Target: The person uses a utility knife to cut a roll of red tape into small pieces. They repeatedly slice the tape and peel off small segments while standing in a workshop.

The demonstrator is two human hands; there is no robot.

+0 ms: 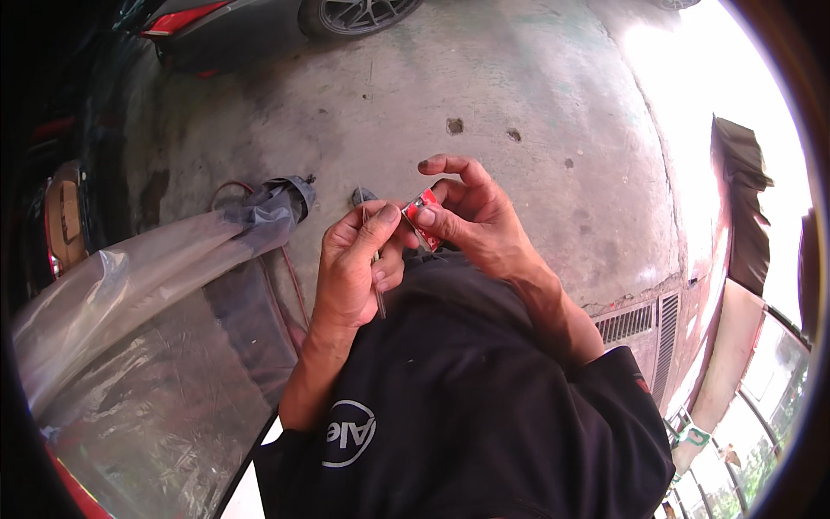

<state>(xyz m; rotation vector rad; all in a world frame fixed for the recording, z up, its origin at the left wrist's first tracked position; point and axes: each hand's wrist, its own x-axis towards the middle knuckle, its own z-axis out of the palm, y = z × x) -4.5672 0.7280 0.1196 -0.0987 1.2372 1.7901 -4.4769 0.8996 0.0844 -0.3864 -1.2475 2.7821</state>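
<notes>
While both hands meet in front of the black shirt (467,406), the right hand (471,221) pinches a small red packet (424,210) between thumb and forefinger, its other fingers curled above; the left hand (354,259) closes around a thin dark rod (378,290) just left of the packet, thumb tip touching the packet's edge; left of the packet lies clear plastic sheeting (147,285) bunched over a dark object; beyond the packet spreads stained concrete floor (484,78), and far beyond it a car wheel (359,13); right of the packet, lower down, sits a drain grate (635,320).
</notes>
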